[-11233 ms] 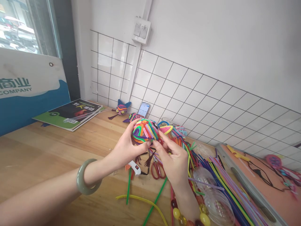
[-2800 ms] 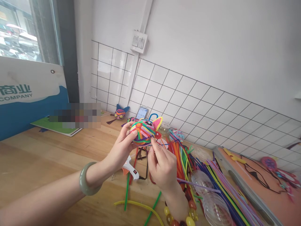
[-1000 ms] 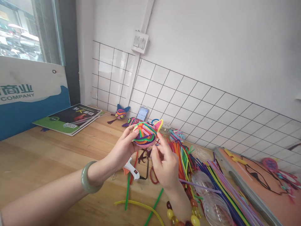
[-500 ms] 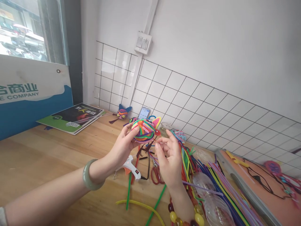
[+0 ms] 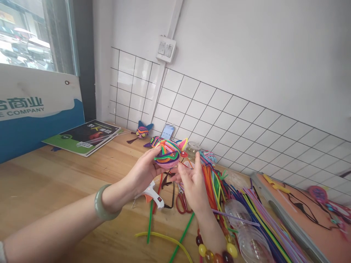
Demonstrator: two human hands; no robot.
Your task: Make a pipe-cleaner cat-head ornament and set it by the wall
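Worn on a person's head, the single camera looks forward and down across a wooden table (image 5: 63, 190) to a white wall (image 5: 246, 51) close behind it. The left hand (image 5: 142, 168), right hand (image 5: 193, 179) and colorful ornament (image 5: 168, 155) sit near the lens, around the frame's lower middle. The view reaches a window (image 5: 23, 44) at upper left and an orange board (image 5: 309, 215) at lower right, while the wall grid (image 5: 203, 106) slants down toward the right.
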